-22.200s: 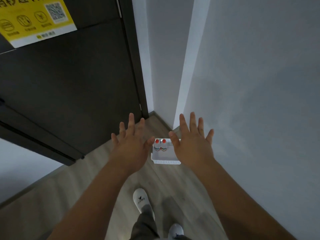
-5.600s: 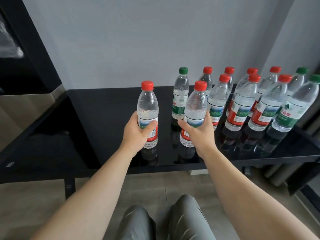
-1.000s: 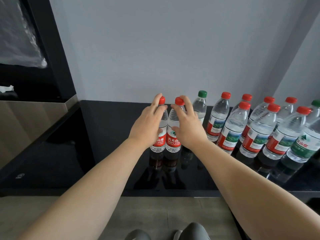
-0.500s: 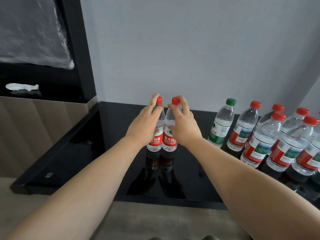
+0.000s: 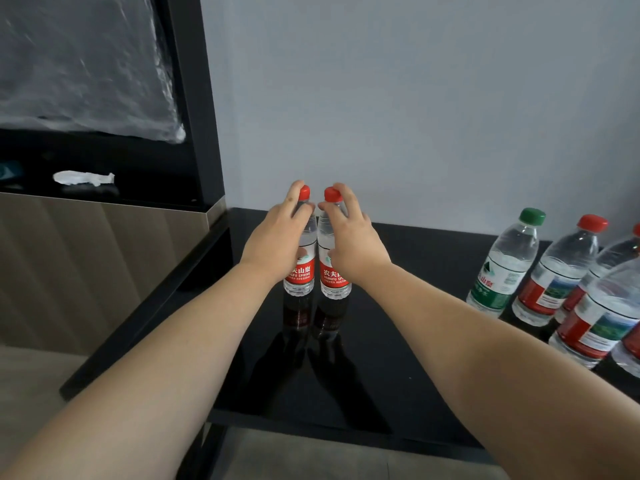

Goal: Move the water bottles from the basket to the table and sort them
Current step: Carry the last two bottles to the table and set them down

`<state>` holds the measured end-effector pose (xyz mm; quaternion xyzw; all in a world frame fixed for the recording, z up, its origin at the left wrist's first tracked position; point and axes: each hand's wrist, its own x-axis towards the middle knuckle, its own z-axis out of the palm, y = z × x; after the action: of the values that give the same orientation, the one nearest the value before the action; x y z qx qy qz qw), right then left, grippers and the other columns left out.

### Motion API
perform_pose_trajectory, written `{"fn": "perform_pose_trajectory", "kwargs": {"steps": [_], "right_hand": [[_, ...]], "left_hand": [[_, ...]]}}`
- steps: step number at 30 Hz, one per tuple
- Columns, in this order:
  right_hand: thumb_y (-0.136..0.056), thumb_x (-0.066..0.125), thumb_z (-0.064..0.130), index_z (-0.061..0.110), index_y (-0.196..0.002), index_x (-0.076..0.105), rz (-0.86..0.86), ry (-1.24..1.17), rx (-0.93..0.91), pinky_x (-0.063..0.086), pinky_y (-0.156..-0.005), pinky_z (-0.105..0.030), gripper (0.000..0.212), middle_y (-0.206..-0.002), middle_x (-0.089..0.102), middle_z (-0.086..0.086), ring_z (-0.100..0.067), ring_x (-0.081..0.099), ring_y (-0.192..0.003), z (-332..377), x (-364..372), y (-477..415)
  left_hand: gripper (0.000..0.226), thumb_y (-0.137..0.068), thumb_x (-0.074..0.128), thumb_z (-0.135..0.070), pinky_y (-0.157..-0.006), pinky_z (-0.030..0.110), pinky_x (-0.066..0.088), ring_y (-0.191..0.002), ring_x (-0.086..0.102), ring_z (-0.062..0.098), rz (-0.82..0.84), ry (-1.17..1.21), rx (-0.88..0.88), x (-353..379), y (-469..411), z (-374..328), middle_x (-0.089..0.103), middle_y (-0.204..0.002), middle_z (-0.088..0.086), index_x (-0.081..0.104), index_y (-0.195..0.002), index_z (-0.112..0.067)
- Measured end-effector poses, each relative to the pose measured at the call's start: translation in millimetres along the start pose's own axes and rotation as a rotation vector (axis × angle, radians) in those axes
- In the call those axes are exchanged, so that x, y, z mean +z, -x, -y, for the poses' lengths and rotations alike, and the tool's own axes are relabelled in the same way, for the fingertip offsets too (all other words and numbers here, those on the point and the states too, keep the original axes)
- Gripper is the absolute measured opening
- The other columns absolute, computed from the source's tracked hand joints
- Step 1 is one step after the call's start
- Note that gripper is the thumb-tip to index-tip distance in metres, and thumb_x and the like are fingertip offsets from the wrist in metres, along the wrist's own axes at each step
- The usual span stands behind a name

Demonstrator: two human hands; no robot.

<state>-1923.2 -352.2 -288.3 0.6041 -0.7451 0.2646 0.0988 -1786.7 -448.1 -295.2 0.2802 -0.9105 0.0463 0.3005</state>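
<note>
Left hand (image 5: 277,242) clasped the left bottle (image 5: 300,271), right hand (image 5: 353,245) the right bottle (image 5: 331,276); both upright, side by side (nearly touching), other bottles (image 5: 542,271) well apart rightward, nearer the right hand.

The left hand (image 5: 277,240) grips the left bottle (image 5: 300,276), the right hand (image 5: 354,244) the right bottle (image 5: 333,280), both upright on the worktop (image 5: 433,258).

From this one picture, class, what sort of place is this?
Likely a hotel or home room: a black table against a plain wall, wood panelling beside it, water bottles standing on it.
</note>
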Motion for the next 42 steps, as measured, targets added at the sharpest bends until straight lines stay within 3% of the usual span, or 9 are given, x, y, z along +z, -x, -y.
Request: {"fn": "perform_pose_trajectory", "kwargs": {"steps": [7,18,23,28,33,42], "right_hand": [[-0.081,0.07,-0.008,0.027,-0.151,0.037,-0.081,-0.005,0.04,0.056,-0.081,-0.037,0.085,-0.165,-0.004,0.014,-0.032,0.05,-0.119,1,26,-17],[-0.081,0.071,-0.01,0.026,-0.154,0.031,-0.058,-0.001,0.006,0.049,-0.072,-0.031,0.09,-0.167,-0.011,0.01,-0.029,0.048,-0.116,1,71,-93],[-0.082,0.071,-0.009,0.025,-0.155,0.029,-0.052,0.026,-0.002,0.054,-0.074,-0.032,0.091,-0.167,-0.014,0.007,-0.029,0.049,-0.115,-3,94,-133],[-0.083,0.062,-0.012,0.022,-0.155,0.028,-0.037,0.024,-0.014,0.058,-0.077,-0.041,0.087,-0.168,-0.016,0.004,-0.032,0.048,-0.114,-8,111,-169],[-0.083,0.057,-0.014,0.022,-0.157,0.024,-0.029,0.046,-0.004,0.058,-0.078,-0.04,0.088,-0.168,-0.019,0.001,-0.032,0.047,-0.113,-14,128,-201],[-0.084,0.06,-0.012,0.023,-0.157,0.026,-0.058,0.044,-0.021,0.057,-0.078,-0.04,0.088,-0.168,-0.017,0.001,-0.033,0.047,-0.114,-27,154,-248]], "left_hand": [[0.08,-0.072,0.081,0.009,-0.068,0.034,0.055,-0.097,0.061,0.024,0.039,-0.016,0.024,5,-14,27,0.001,-0.167,-0.001,0.046,-0.141,-0.014],[0.084,-0.074,0.089,-0.008,-0.066,0.044,0.059,-0.075,0.061,0.024,0.035,-0.068,-0.046,35,-63,92,-0.003,-0.168,-0.007,0.042,-0.143,-0.016],[0.084,-0.071,0.092,-0.011,-0.066,0.041,0.059,-0.082,0.065,0.024,0.02,-0.095,-0.042,53,-91,125,0.0,-0.168,-0.006,0.044,-0.14,-0.018],[0.084,-0.07,0.09,-0.004,-0.061,0.037,0.055,-0.08,0.059,0.022,0.0,-0.08,-0.069,76,-115,146,-0.002,-0.168,-0.004,0.043,-0.138,-0.016],[0.082,-0.074,0.086,0.001,-0.058,0.028,0.042,-0.07,0.048,0.015,0.003,-0.074,-0.1,93,-136,165,-0.007,-0.167,-0.006,0.041,-0.14,-0.016],[0.081,-0.072,0.085,0.004,-0.056,0.038,0.056,-0.062,0.047,0.009,-0.016,-0.102,-0.14,118,-171,192,-0.004,-0.166,-0.003,0.04,-0.136,-0.017]]}}
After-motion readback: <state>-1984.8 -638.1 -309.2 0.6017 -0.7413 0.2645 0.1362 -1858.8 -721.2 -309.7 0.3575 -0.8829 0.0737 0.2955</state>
